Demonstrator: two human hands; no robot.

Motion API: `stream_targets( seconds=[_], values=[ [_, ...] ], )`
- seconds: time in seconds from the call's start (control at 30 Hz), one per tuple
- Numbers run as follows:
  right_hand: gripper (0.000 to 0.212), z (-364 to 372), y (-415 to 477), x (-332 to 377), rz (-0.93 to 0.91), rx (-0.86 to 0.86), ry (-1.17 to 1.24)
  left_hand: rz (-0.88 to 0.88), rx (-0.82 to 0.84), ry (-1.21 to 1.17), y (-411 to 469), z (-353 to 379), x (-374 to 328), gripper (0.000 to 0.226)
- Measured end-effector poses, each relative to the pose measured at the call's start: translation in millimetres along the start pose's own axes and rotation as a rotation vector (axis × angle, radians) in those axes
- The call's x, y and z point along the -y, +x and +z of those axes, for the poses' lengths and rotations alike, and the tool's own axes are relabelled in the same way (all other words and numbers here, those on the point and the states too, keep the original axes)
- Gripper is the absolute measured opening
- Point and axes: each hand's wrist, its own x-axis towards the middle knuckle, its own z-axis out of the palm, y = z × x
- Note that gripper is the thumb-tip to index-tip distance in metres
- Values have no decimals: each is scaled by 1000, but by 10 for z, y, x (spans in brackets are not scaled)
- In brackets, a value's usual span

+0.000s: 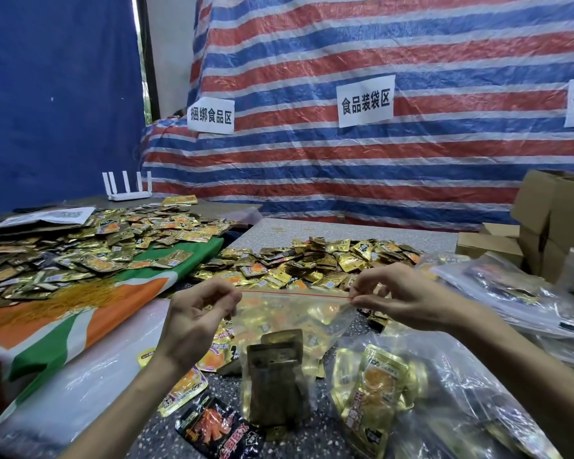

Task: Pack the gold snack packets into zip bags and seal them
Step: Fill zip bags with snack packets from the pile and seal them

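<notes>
A clear zip bag with a red zip line hangs between my hands above the table, holding several gold snack packets. My left hand pinches the bag's top left corner. My right hand pinches the top right end of the zip strip. Behind the bag lies a heap of loose gold packets. A second, larger spread of gold packets covers the table at the left. A filled clear bag with gold packets lies under my right forearm.
An orange, white and green cloth lies at the left. Cardboard boxes stand at the right, with a stack of plastic bags before them. A black and red snack packet lies near the front edge. A white router stands at the back.
</notes>
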Motion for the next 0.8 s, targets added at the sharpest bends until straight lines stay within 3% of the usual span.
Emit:
stream_targets(
  seconds=[0.27,0.4,0.53,0.57,0.63,0.73,0.77,0.8],
  values=[
    [5,75,-12,-28,-93,-143,40,72,41,121,-33,15,-7,12],
    [8,136,-10,-4,-64,-277,87,60,33,95,5,104,-60,13],
    [9,96,-20,69,6,-393,322,14,-25,3,179,244,-180,11],
    [9,80,-29,84,27,-354,438,5,-12,-14,230,291,-213,10],
    [32,84,-49,118,90,-195,605,4,63,-5,306,437,-276,8],
    [91,186,-24,165,192,46,411,46,145,75,351,715,-364,12],
    [95,239,-7,181,198,103,349,67,152,100,355,797,-391,13],
    [84,281,9,184,182,147,294,83,156,117,361,865,-410,14]
  ],
)
